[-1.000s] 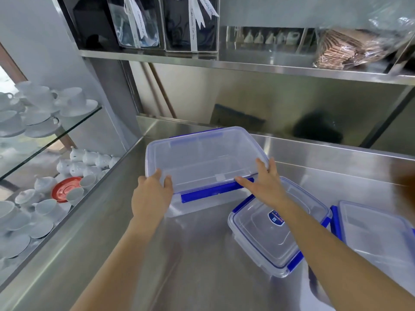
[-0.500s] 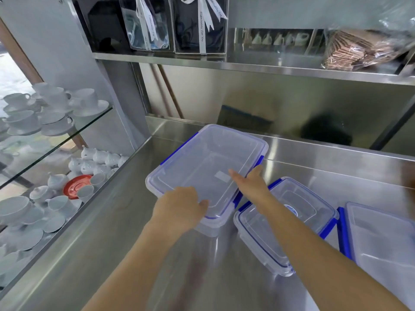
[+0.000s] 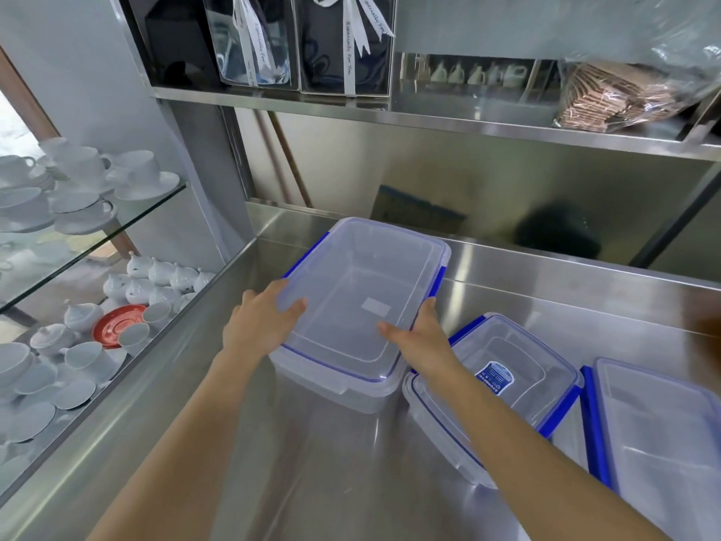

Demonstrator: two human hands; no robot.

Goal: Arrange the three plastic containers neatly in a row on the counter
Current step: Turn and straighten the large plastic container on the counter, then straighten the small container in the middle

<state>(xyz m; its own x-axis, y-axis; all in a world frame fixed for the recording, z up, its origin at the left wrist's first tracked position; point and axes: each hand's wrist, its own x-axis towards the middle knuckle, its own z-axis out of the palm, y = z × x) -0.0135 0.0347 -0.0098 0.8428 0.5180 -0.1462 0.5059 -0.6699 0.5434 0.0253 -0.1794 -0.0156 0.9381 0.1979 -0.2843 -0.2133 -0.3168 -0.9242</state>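
Three clear plastic containers with blue clips stand on the steel counter [image 3: 312, 482]. The large container [image 3: 363, 290] lies lengthwise, its long side pointing away from me. My left hand [image 3: 259, 322] grips its near left corner, thumb on the lid. My right hand [image 3: 419, 337] holds its near right edge. A smaller container [image 3: 519, 376] with a blue label sits just right of it, under my right forearm. The third container [image 3: 663, 443] lies at the far right, partly cut off by the frame edge.
A glass case [image 3: 89, 236] with white cups, saucers, teapots and a red saucer borders the counter on the left. A steel shelf [image 3: 429, 119] overhead carries ribboned gift boxes and a bag of brown items. The back wall is steel.
The large container has been turned from crosswise to lengthwise beside the smaller one. Both hands shifted along with it to its near corners.
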